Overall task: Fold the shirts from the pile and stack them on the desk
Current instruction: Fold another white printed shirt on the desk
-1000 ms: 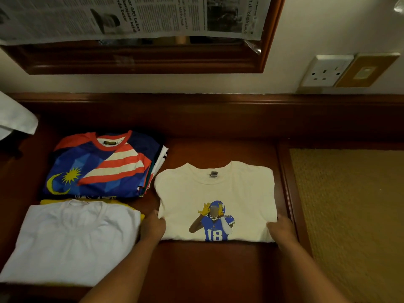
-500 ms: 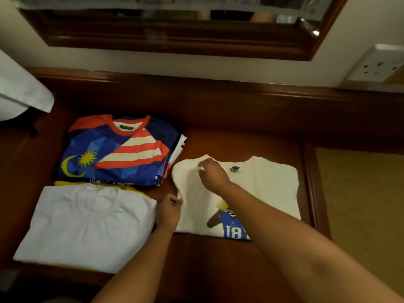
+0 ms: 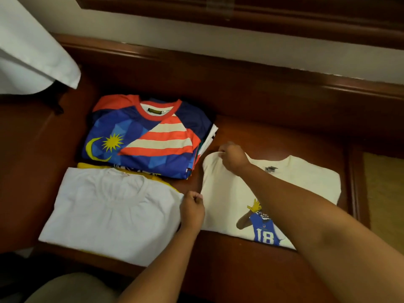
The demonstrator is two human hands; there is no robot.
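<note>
A folded cream shirt [image 3: 306,182] with a blue number 18 player print lies on the dark wooden desk [image 3: 273,136]. My right hand [image 3: 232,158] reaches across and pinches its far left corner. My left hand [image 3: 192,209] pinches the shirt's left edge near the front. To the left lies a folded white shirt [image 3: 109,215] on top of a yellow one. Behind it sits a stack topped by a blue, red and white flag-pattern jersey [image 3: 148,136].
White cloth [image 3: 32,51] hangs over the desk's far left. A raised wooden ledge [image 3: 240,62] runs along the wall at the back. A woven tan mat [image 3: 384,193] fills the recess at the right.
My right hand left the shirt's right front corner, crossed over and now pinches its far left corner. My left hand stays at the left edge. The view has tilted down and left.
</note>
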